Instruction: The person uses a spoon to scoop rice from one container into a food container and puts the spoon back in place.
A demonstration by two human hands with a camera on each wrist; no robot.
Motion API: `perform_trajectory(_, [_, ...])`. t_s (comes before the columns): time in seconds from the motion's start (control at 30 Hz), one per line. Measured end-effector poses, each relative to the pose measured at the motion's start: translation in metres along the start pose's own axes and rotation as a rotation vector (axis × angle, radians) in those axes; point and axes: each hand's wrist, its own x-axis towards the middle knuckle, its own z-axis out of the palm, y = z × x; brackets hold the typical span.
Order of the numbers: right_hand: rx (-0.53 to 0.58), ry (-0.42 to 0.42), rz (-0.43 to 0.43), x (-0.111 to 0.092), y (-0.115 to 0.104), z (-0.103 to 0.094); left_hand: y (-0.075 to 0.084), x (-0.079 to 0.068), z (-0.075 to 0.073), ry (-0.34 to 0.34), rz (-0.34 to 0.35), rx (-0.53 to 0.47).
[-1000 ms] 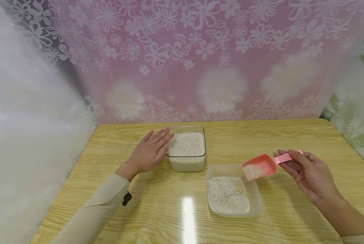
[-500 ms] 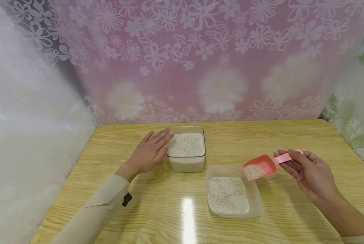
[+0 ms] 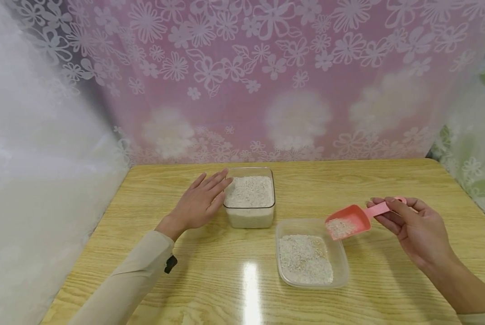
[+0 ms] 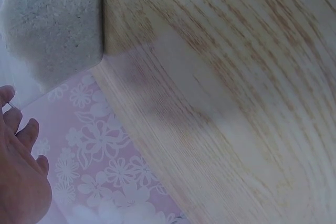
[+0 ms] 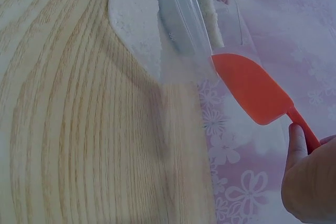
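My right hand (image 3: 419, 230) pinches the handle of a pink scoop (image 3: 358, 215) between thumb and fingers. Pale grains (image 3: 340, 228) lie in the scoop's bowl, which overlaps the right rear corner of a clear plastic tub (image 3: 340, 275). That tub holds a layer of whitish grain (image 3: 305, 259). Against the left rim of a taller clear container (image 3: 250, 219), my left hand (image 3: 199, 201) rests with its fingers straight. The taller container is filled with similar grain nearly to its rim. In the right wrist view, the scoop (image 5: 252, 87) shows its underside beside the tub's wall.
Both containers stand on a wood-grain table (image 3: 202, 280), the taller one behind and left of the tub. A pink flowered curtain (image 3: 242, 113) hangs along the table's back edge. White sheeting (image 3: 35, 180) covers the left side, and leaf-patterned sheeting (image 3: 478, 149) hangs at the right.
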Motion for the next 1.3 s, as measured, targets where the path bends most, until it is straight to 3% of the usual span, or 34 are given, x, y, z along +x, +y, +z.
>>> perform_trajectory(0.33, [-0.023,0.029,-0.015,-0.001,-0.002,0.002,-0.002,0.0,0.002,0.001,0.001,0.004])
perform_trajectory(0.67, [0.025,-0.017,-0.027,-0.001,-0.002,0.002,-0.002,0.0,0.002,0.008,0.002,-0.009])
perform_trajectory(1.1, [-0.08,-0.003,-0.069,-0.001,-0.004,0.011,-0.001,0.0,0.002,0.017,0.001,-0.014])
perform_trajectory(1.3, [-0.229,0.036,-0.089,-0.002,-0.005,0.02,-0.001,-0.001,0.002,0.009,-0.004,-0.023])
